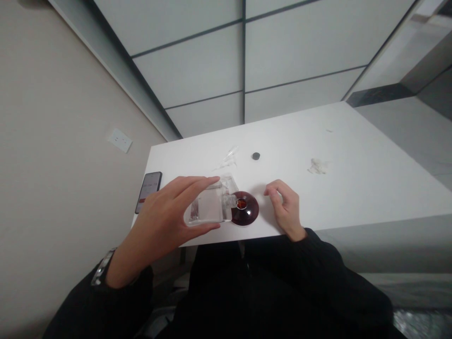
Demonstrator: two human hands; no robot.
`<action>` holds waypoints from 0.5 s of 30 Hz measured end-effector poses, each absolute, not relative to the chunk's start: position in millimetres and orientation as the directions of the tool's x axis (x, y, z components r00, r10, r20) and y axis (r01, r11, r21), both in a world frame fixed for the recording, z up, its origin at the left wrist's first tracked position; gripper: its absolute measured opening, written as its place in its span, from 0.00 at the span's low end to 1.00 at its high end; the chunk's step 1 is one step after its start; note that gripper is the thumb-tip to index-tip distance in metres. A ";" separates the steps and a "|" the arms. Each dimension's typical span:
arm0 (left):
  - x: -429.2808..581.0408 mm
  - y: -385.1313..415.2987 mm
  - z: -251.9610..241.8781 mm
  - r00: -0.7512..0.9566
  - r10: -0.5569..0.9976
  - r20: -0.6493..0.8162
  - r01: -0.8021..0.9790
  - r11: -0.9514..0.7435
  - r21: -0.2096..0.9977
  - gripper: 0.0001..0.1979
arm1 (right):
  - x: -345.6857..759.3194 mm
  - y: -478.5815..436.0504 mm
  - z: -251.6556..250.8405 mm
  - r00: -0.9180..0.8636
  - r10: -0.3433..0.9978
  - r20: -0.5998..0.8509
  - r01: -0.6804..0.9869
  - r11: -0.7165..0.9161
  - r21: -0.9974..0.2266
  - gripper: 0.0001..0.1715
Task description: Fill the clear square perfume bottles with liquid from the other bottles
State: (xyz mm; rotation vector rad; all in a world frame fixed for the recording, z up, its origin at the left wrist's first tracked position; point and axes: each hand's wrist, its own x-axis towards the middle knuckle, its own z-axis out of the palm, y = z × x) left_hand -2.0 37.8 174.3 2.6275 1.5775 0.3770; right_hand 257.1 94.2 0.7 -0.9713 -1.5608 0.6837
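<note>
My left hand point(173, 207) grips a clear square glass bottle point(207, 206) between thumb and fingers. The bottle is tipped on its side, its threaded neck pointing right. That neck is at the round opening of a dark red-brown, rounded vessel point(249, 211) on the table. Whether liquid is flowing, I cannot make out. To the right of the vessel, my right hand point(286, 207) rests at the table with curled fingers, apart from it. Nothing shows in those fingers. Behind the bottle lies clear plastic wrapping point(229, 162). A small dark cap point(256, 156) sits farther back.
The white table point(353, 165) reaches back to panelled sliding doors point(208, 56). By the left edge lies a phone point(149, 189). A crumpled, pale, thin piece point(318, 166) lies at the right. The wall on the left has a socket point(120, 140).
</note>
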 end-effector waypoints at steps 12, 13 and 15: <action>-1.8 37.5 177.9 0.482 0.852 0.204 0.852 -0.511 0.118 0.33 | 257.5 94.8 -1.1 -0.043 0.856 0.516 0.216 0.512 -0.831 0.20; -1.3 37.6 178.7 0.486 0.851 0.200 0.851 -0.512 0.113 0.33 | 257.4 94.8 -1.3 -0.043 0.854 0.519 0.216 0.515 -0.830 0.20; -0.2 37.6 180.5 0.488 0.855 0.176 0.854 -0.509 0.105 0.33 | 257.4 94.8 -1.8 -0.044 0.850 0.525 0.217 0.521 -0.826 0.20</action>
